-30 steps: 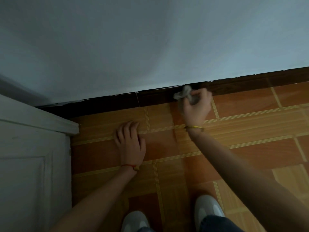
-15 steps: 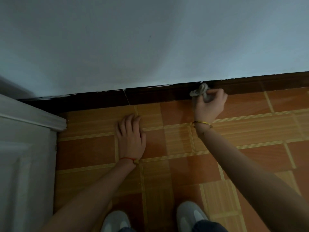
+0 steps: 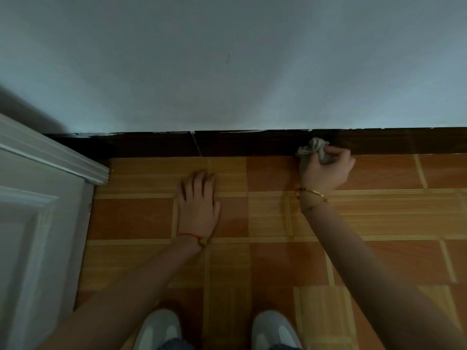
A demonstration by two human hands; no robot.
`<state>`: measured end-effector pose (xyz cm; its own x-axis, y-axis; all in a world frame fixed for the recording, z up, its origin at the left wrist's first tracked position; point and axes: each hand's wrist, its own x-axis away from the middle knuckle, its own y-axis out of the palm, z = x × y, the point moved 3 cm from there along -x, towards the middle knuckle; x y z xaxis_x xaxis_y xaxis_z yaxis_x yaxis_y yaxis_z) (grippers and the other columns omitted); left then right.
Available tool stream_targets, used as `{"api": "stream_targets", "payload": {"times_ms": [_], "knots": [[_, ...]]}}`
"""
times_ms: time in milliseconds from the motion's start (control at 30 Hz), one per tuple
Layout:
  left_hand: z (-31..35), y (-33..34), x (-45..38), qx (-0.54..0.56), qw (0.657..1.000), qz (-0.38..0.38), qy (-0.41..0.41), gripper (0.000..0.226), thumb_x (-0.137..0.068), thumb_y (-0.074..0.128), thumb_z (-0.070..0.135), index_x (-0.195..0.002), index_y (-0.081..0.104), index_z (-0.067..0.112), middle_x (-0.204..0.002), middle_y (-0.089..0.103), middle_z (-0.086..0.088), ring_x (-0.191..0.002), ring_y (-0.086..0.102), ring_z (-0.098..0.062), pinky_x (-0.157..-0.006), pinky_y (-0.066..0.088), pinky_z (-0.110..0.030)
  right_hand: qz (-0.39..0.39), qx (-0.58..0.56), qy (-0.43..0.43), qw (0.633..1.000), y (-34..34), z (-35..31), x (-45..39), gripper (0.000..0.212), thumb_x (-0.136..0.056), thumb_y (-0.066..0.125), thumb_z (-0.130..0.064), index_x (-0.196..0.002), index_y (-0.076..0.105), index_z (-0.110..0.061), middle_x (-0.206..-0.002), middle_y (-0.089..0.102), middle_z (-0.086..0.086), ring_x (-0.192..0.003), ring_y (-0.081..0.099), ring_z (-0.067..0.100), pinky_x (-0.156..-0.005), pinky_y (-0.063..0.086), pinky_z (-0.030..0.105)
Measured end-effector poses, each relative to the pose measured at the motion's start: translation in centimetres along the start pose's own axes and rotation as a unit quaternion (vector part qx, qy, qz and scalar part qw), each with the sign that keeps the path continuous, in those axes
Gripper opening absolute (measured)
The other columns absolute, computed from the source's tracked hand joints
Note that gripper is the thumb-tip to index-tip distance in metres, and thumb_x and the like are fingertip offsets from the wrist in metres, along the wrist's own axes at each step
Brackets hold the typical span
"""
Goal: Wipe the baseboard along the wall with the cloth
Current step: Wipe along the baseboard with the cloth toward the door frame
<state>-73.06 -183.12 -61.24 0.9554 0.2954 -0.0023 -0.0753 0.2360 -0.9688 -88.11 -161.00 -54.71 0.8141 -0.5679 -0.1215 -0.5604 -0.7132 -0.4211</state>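
We saw our right hand [image 3: 326, 170] gripping a crumpled grey cloth [image 3: 313, 149] pressed against the dark brown wooden baseboard [image 3: 252, 144] beneath the pale grey wall [image 3: 227, 61]. Our left hand [image 3: 199, 205] lay flat, fingers [image 3: 199, 183] straight, on the orange and tan tiled floor [image 3: 391, 218]. A white panelled door [image 3: 32, 223] stood at left, white shoes [image 3: 158, 329] below.

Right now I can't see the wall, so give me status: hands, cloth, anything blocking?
Right hand grips crumpled grey cloth against dark brown baseboard. Left hand flat on orange tiled floor. Baseboard run to the right unobstructed.
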Motion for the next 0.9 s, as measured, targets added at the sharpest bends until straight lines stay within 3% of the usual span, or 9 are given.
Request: {"api": "stream_targets", "payload": {"times_ms": [100,267,500,600,767,900], "knots": [[0.2,-0.2,0.0,-0.012,1.000,-0.003,0.000,0.052,-0.094,0.033,0.030,-0.140,0.050,0.010,-0.143,0.048,-0.018,-0.135,0.043,-0.038,-0.113,0.029,-0.065,-0.044,-0.019,-0.081,0.996,0.4,-1.8,1.6,0.018,-0.074,0.070,-0.005,-0.086,0.057,-0.005,-0.102,0.054,0.012,-0.088,0.054,0.013,-0.077,0.039,0.004],[0.6,-0.7,0.1,-0.029,1.000,-0.011,0.000,0.052,-0.095,0.033,0.029,-0.140,0.050,0.010,-0.144,0.049,-0.018,-0.133,0.046,-0.038,-0.111,0.033,-0.063,-0.134,-0.058,-0.132,0.980,2.5,-4.7,5.3,0.020,-0.070,0.073,0.001,-0.082,0.057,-0.003,-0.096,0.052,0.009,-0.078,0.049,-0.003,-0.073,0.040,0.003],[1.0,-1.2,0.4,-0.022,0.999,-0.046,-0.014,0.056,-0.094,0.028,0.031,-0.141,0.049,0.011,-0.145,0.048,-0.017,-0.136,0.044,-0.037,-0.108,0.036,-0.063,-0.015,-0.053,-0.045,0.997,-1.0,-2.7,-0.3,0.021,-0.074,0.074,-0.006,-0.090,0.061,-0.007,-0.107,0.055,0.010,-0.092,0.054,0.010,-0.075,0.040,-0.002],[1.3,-1.6,0.9,-0.014,0.998,-0.058,-0.024,0.058,-0.093,0.026,0.034,-0.142,0.049,0.010,-0.145,0.047,-0.017,-0.135,0.045,-0.038,-0.108,0.036,-0.063,-0.004,-0.045,-0.026,0.999,-1.8,-1.9,-1.7,0.022,-0.075,0.073,-0.004,-0.093,0.060,-0.005,-0.110,0.055,0.011,-0.097,0.054,0.012,-0.075,0.038,-0.005],[2.0,-1.4,1.2,0.007,0.998,-0.054,-0.037,0.056,-0.096,0.027,0.035,-0.140,0.049,0.008,-0.143,0.048,-0.018,-0.134,0.043,-0.039,-0.109,0.033,-0.065,-0.111,0.005,-0.118,0.987,-0.1,-1.8,0.7,0.023,-0.071,0.071,-0.002,-0.090,0.060,-0.006,-0.103,0.055,0.011,-0.087,0.051,0.009,-0.073,0.036,0.002],[2.9,-0.2,1.3,0.014,0.999,-0.028,-0.016,0.051,-0.097,0.032,0.032,-0.140,0.048,0.011,-0.145,0.046,-0.016,-0.138,0.039,-0.036,-0.115,0.028,-0.063,-0.281,0.065,-0.190,0.938,3.9,-1.1,5.6,0.029,-0.066,0.071,0.005,-0.091,0.061,-0.007,-0.102,0.053,0.012,-0.084,0.052,0.016,-0.073,0.048,0.029]]}}
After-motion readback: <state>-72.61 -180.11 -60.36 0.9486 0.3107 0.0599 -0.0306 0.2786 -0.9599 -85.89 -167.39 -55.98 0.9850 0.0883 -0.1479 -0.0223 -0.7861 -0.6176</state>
